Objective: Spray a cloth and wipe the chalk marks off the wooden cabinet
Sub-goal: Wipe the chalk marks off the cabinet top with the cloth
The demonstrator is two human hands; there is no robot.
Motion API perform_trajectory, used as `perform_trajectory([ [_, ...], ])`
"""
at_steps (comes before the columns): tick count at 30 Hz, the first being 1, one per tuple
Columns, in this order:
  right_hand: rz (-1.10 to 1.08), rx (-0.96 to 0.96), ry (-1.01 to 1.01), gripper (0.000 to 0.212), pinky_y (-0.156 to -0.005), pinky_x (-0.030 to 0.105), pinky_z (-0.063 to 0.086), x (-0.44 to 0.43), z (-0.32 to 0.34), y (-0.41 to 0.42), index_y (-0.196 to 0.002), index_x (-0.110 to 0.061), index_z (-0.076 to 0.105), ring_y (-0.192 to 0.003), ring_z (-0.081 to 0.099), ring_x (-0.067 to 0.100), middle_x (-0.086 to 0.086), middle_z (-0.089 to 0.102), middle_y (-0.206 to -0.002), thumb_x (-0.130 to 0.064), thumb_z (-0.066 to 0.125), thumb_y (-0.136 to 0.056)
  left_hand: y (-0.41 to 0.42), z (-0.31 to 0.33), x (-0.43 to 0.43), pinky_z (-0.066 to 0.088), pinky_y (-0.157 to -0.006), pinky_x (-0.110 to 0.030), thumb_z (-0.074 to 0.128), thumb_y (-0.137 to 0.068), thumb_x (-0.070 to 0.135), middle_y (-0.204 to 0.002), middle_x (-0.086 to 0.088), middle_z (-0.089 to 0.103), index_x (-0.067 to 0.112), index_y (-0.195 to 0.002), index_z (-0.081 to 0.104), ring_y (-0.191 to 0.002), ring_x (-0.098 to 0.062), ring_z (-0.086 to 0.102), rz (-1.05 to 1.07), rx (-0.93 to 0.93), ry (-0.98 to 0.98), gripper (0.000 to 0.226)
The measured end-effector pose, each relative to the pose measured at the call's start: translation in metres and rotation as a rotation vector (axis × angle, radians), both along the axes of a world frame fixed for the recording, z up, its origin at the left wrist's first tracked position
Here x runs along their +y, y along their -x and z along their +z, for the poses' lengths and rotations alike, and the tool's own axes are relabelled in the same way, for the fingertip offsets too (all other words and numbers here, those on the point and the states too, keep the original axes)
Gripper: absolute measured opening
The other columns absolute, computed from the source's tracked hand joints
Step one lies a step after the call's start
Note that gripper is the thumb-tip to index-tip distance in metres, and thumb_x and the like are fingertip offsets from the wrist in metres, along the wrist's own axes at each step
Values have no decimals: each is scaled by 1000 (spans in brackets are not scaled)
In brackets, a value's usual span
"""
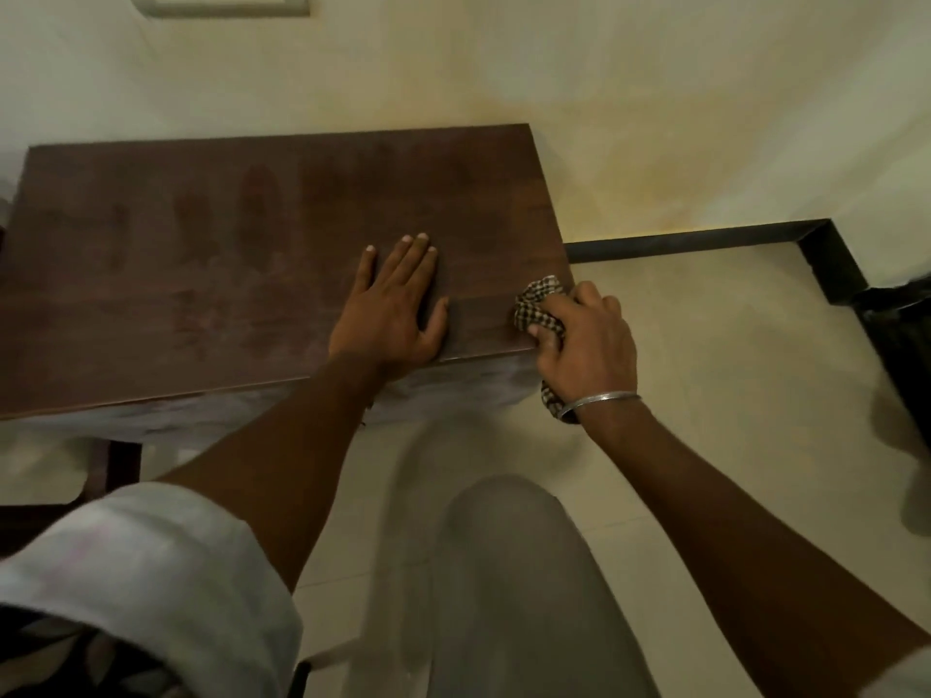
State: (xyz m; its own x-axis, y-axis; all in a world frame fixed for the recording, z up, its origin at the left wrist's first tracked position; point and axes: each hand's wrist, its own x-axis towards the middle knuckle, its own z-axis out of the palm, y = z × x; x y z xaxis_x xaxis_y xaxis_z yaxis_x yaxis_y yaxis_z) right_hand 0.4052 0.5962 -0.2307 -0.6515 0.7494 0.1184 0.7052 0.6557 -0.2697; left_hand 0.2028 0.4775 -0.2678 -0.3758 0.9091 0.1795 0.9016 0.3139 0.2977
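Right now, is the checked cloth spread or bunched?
Bunched up: the brown-and-cream checked cloth is crumpled inside the right hand at the near right corner of the dark wooden cabinet; one end hangs under the wrist.

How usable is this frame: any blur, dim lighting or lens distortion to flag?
Head view: dim, warm lighting; wide-angle skew on the cabinet; motion blur on the trouser leg and near sleeve; the left hand, right hand and checked cloth are reasonably sharp.

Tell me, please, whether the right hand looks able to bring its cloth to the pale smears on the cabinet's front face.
Probably yes: the right hand grips the cloth at the cabinet's right front corner, above that face. Only the left forearm, crossing in front, covers part of it.
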Motion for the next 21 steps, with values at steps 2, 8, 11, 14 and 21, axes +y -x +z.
perform_trajectory([
  [2,-18,-13,-25,21,-70,34,38,-4,0,3,-103,-21,65,-91,47,28,6,54,-107,-22,64,-81,0,3,0,14,-124,-53,35,-98,45,-160,-11,37,4,-151,42,-151,-24,29,-15,-28,10,67],
  [8,103,9,15,22,-75,39,36,-49,-1,46,-98,-24,64,-94,44,26,2,49,-102,-20,64,-77,42,7,-43,15,-126,-46,28,-103,43,-160,-18,34,-1,-150,41,-151,-30,28,-45,-25,36,66],
  [11,188,20,49,21,-71,35,28,-85,-5,85,-95,-26,62,-93,42,23,-2,47,-101,-19,63,-75,88,7,-100,13,-126,-47,25,-104,43,-161,-20,31,-3,-151,38,-152,-31,25,86,-18,56,67],
  [14,231,30,53,21,-71,33,20,-122,-8,122,-90,-26,60,-92,42,24,-2,47,-100,-18,65,-72,127,10,-157,12,-126,-50,23,-105,41,-160,-23,31,-6,-150,37,-151,-34,26,231,0,43,66],
  [21,334,51,70,26,-73,37,30,-208,-10,208,-93,-31,61,-92,44,24,-3,50,-102,-21,63,-69,188,1,-256,6,-125,-51,19,-105,42,-161,-23,29,-3,-152,33,-152,-33,22,648,-11,-15,67],
])
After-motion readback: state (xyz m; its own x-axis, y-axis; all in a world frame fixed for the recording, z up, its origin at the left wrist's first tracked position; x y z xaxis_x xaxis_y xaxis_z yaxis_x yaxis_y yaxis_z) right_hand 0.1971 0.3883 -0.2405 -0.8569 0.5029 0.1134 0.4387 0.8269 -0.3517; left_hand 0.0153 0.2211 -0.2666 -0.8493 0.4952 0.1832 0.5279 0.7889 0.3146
